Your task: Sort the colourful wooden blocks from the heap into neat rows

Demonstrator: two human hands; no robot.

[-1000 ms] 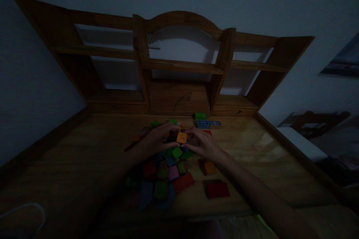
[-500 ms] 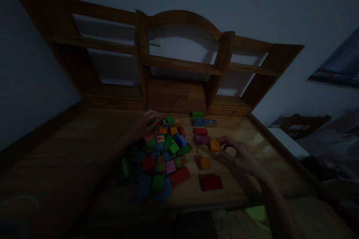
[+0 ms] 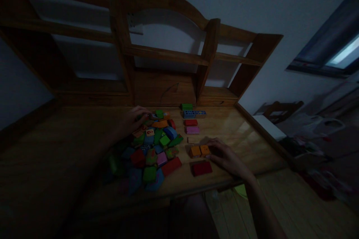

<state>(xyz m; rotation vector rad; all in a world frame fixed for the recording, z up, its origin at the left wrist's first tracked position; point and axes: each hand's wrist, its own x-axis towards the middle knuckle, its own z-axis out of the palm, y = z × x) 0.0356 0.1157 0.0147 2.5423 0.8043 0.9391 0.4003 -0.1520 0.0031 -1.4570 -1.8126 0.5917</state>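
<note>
The room is dim. A heap of coloured wooden blocks (image 3: 153, 149) lies on the wooden desk (image 3: 70, 149). My left hand (image 3: 131, 119) rests on the heap's far left edge, fingers curled over blocks there. My right hand (image 3: 224, 155) touches an orange block (image 3: 205, 150) that sits against a second orange block (image 3: 194, 151). In front of them lies a red block (image 3: 201, 168). A pink block (image 3: 192, 130), a red block (image 3: 191, 122), a blue patterned block (image 3: 194, 114) and a green block (image 3: 186, 106) form a column behind.
A wooden hutch with shelves (image 3: 165, 54) stands at the back of the desk. The desk's front edge runs just below the red block. A chair (image 3: 280, 112) and clutter on the floor sit to the right, under a window (image 3: 342, 54).
My right hand carried the orange block from the heap to the right and set it down beside the other orange block. My left hand moved to the heap's far left. The view swung right.
</note>
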